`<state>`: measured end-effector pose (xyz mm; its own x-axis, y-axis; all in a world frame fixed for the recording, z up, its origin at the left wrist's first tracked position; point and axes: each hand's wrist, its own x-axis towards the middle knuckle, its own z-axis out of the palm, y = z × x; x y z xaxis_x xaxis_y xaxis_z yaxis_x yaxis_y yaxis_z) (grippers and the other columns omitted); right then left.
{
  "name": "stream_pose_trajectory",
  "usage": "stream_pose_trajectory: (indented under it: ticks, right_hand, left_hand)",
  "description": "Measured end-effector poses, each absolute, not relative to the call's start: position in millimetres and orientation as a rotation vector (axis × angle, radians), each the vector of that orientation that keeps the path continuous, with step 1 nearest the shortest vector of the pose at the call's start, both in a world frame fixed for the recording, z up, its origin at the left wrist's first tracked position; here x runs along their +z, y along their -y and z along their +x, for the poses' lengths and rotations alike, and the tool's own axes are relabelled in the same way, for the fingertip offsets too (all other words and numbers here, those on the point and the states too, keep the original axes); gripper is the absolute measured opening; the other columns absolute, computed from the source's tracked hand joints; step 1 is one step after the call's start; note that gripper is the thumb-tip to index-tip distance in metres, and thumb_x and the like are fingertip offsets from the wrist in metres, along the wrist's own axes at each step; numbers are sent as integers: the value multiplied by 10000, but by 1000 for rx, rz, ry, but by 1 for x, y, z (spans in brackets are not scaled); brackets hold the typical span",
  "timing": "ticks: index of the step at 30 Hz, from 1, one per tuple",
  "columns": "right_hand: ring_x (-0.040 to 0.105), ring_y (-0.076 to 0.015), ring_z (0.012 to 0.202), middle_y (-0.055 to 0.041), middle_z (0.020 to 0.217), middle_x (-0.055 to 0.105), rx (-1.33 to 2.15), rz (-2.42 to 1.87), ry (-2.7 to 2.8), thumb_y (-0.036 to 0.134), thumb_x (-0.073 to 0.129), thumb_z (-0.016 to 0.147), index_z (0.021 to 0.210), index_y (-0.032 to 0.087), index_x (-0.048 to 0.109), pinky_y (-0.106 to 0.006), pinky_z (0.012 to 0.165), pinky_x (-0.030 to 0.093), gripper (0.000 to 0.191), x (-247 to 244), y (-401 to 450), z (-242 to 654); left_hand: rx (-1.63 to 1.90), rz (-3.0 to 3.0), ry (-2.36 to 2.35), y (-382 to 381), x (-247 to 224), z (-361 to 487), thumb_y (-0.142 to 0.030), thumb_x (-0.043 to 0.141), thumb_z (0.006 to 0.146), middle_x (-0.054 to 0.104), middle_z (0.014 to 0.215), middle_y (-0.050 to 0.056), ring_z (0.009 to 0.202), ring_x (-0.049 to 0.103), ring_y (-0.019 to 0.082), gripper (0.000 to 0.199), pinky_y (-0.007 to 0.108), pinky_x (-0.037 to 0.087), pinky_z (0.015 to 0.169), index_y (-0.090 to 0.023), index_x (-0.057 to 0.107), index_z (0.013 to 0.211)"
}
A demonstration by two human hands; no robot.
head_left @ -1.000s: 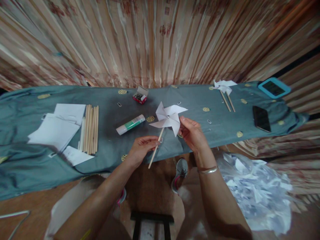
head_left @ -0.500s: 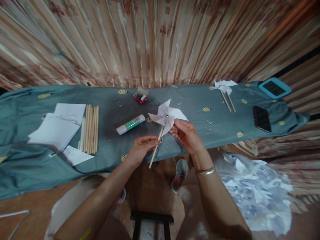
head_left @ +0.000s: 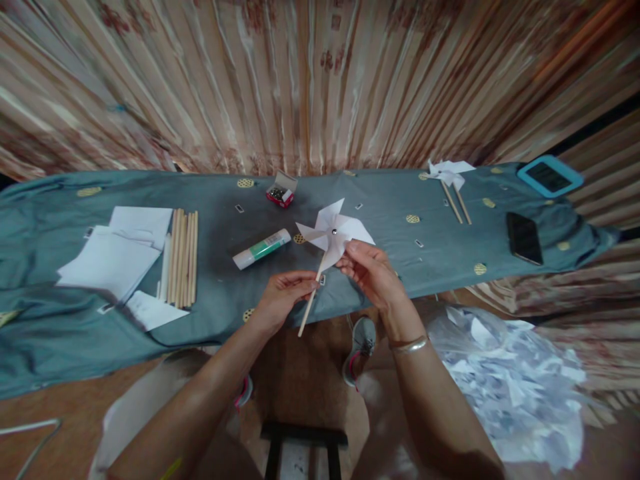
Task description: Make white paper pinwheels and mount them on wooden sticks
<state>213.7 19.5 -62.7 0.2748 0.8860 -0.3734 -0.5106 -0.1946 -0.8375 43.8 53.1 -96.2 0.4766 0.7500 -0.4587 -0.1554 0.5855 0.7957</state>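
Note:
A white paper pinwheel with a shiny pin at its centre is held up over the front part of the table. My left hand pinches its wooden stick below the blades. The thumb and fingers of my right hand are closed on the lower right blade. Left of the pinwheel lies a glue stick with a green label. Behind it stands an open small red box of metal pins.
White paper sheets and several wooden sticks lie at the left. Pinwheels, a blue-framed device and a phone are at the right. A plastic bag of paper pieces sits below the table.
The pinwheel's blades have turned slightly, and my right hand has shifted a little to the left with the blade. My left hand keeps its place on the stick.

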Motion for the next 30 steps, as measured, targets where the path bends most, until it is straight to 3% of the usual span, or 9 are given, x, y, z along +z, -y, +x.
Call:
stream_pose_trajectory:
  ticks: [7, 12, 19, 25, 30]
  right_hand:
    - [588, -35, 502, 31, 597, 676, 1321, -1201, 454, 413, 920, 464, 666, 166, 724, -105, 494, 494, 374, -59, -19, 213]
    - [627, -60, 565, 27, 642, 691, 1319, -1237, 494, 392, 924, 440, 670, 180, 722, -124, 498, 487, 372, -62, -19, 211]
    - [657, -91, 651, 10, 735, 729, 1209, -1304, 550, 522, 860, 543, 782, 216, 743, -160, 548, 503, 406, -63, -17, 227]
    - [561, -93, 530, 28, 643, 686, 1098, -1238, 527, 531, 817, 617, 753, 216, 726, -222, 496, 458, 354, -60, -21, 233]
    - [550, -92, 515, 31, 583, 668, 1123, -1204, 476, 467, 852, 574, 682, 208, 707, -222, 500, 436, 316, -59, -22, 231]
  left_hand:
    - [625, 780, -907, -53, -97, 43, -281, 882, 482, 715, 659, 11, 555, 560, 64, 293, 192, 446, 587, -167, 786, 733]
    - [622, 789, -905, -53, -96, 43, -297, 885, 483, 710, 660, 12, 587, 578, 80, 299, 204, 460, 611, -162, 780, 729]
    - [611, 823, -935, -54, -95, 42, -303, 875, 491, 712, 672, 25, 596, 580, 104, 292, 231, 458, 615, -167, 777, 730]
    - [569, 891, -942, -53, -94, 42, -283, 858, 496, 699, 633, 21, 573, 558, 103, 246, 233, 440, 600, -173, 779, 700]
    - [554, 936, -944, -54, -94, 42, -283, 839, 506, 683, 614, 14, 571, 546, 105, 235, 235, 425, 592, -174, 778, 706]
